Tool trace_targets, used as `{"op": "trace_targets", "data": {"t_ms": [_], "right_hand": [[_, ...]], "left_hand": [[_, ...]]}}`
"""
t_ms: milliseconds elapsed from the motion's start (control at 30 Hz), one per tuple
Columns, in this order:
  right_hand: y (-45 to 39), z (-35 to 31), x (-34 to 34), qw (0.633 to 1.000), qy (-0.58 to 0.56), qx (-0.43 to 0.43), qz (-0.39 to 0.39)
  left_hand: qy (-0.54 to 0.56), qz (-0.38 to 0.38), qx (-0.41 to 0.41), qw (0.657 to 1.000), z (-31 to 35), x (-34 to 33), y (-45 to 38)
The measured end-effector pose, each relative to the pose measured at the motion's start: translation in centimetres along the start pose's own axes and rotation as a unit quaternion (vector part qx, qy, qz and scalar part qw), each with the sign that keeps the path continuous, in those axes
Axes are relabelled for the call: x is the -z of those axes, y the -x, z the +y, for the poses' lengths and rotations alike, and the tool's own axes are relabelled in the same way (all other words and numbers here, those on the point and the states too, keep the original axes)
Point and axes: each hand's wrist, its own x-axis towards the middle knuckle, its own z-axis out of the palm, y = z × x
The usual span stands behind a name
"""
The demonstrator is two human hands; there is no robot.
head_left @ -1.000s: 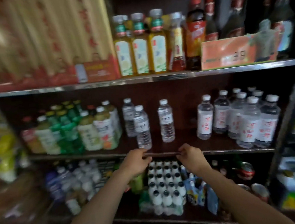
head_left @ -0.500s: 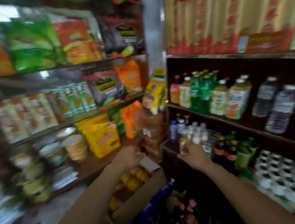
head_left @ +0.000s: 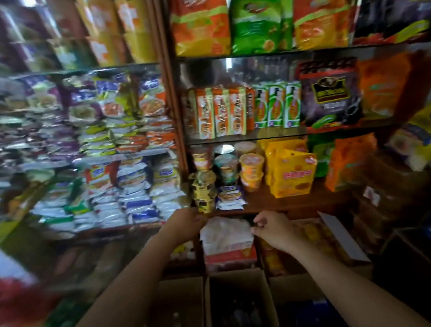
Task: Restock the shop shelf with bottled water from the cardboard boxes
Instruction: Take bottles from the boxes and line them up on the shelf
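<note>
Both arms reach out toward a snack shelf [head_left: 277,206]. The left hand [head_left: 185,223] is by the shelf's front edge, near a yellow cup [head_left: 203,191]; I cannot tell if it holds anything. The right hand [head_left: 272,229] has loose, curled fingers and holds nothing, just beside a white bag [head_left: 226,233]. Open cardboard boxes [head_left: 239,303] sit low down with dark bottles [head_left: 243,316] inside.
</note>
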Motion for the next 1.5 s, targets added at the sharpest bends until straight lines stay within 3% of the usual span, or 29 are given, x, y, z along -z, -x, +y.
{"op": "trace_targets", "data": {"t_ms": [433, 633, 967, 1333, 1500], "right_hand": [[-13.1, -10.4, -12.3, 0.975, 0.007, 0.114, -0.189], [-16.1, -11.9, -17.9, 0.964, 0.020, 0.118, -0.239], [-19.5, -13.5, -28.7, 0.960, 0.026, 0.037, -0.278], [-21.1, -13.8, -40.2, 0.942, -0.004, -0.143, -0.304], [-20.3, -12.1, -44.8, 0.936, -0.032, -0.210, -0.282]], "left_hand": [[0.052, 0.030, 0.198, 0.978, -14.5, 2.8, -2.8], [0.041, 0.033, 0.246, 0.968, -19.1, 2.4, -4.1], [0.064, -0.047, 0.287, 0.955, -29.7, 0.3, -8.6], [0.125, -0.213, 0.271, 0.930, -42.0, -3.3, -13.0], [0.150, -0.241, 0.280, 0.917, -45.8, -7.4, -14.0]]}}
